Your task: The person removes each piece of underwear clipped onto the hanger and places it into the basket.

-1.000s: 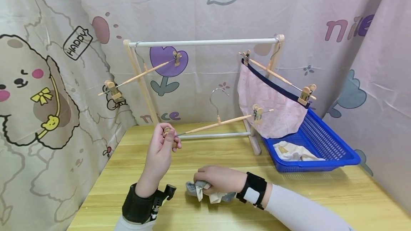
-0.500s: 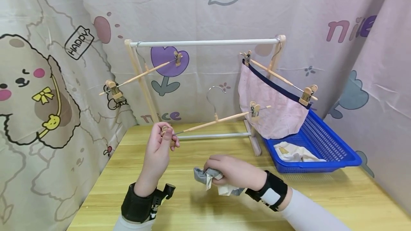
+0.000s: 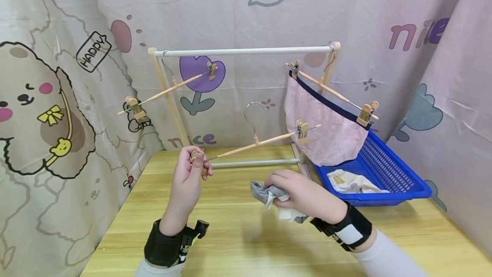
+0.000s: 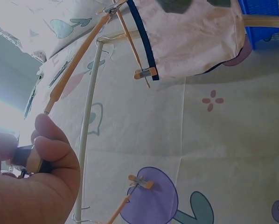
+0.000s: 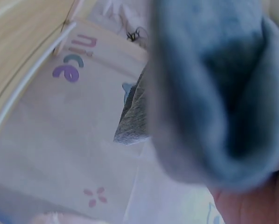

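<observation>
The right hand [image 3: 303,193] is carrying the bunched grey cloth [image 3: 265,192] up off the desk [image 3: 238,243] toward the clip hanger [image 3: 257,140], whose near clip the left hand [image 3: 190,178] is pinching; best spread an edge first.

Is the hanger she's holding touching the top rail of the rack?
Apart. In the head view the held hanger hangs well below the top rail, with curtain showing between them.

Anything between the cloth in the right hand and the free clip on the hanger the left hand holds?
Nothing visible. The cloth in the right hand has open air up to the free clip.
</observation>
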`<state>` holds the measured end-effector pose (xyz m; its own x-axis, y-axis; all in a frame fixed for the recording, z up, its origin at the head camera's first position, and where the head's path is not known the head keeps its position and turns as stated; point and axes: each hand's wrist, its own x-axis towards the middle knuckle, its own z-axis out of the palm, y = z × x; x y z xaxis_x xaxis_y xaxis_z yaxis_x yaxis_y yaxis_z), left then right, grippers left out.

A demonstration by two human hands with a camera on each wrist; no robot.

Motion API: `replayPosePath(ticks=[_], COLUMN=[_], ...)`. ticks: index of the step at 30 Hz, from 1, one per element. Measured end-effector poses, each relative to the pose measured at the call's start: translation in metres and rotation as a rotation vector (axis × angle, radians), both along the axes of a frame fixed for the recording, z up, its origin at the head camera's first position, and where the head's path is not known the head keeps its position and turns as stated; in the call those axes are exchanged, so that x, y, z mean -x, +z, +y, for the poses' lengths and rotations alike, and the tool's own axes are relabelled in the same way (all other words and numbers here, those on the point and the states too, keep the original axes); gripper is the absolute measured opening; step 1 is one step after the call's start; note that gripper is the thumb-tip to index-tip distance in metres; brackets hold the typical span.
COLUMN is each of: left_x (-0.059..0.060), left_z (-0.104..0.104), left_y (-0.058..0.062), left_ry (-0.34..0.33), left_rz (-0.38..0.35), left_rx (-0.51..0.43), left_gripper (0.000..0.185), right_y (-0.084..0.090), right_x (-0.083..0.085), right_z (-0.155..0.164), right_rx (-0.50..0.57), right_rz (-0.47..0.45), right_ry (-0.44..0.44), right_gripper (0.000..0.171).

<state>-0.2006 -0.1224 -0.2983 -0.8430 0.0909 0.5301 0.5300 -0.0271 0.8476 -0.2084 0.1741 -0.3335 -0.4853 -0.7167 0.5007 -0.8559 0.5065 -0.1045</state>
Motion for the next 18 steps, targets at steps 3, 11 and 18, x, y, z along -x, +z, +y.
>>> replayPosePath(ticks=[3,11,18], left_x=[0.000,-0.001,0.000], left_z=[0.000,-0.004,-0.007], left_y=[0.000,0.002,0.002], left_ry=[-0.001,0.009,0.007], left_rz=[0.000,0.006,0.011], left_rx=[-0.009,-0.026,-0.038], left_gripper=[0.018,0.018,0.016], right_y=[0.003,0.016,0.024], right_x=[-0.001,-0.005,-0.011], right_z=[0.011,0.037,0.054], right_rx=[0.030,0.131,0.193], right_rz=[0.030,0.112,0.149], right_ry=[-0.021,-0.064,-0.123], right_gripper=[0.036,0.045,0.051])
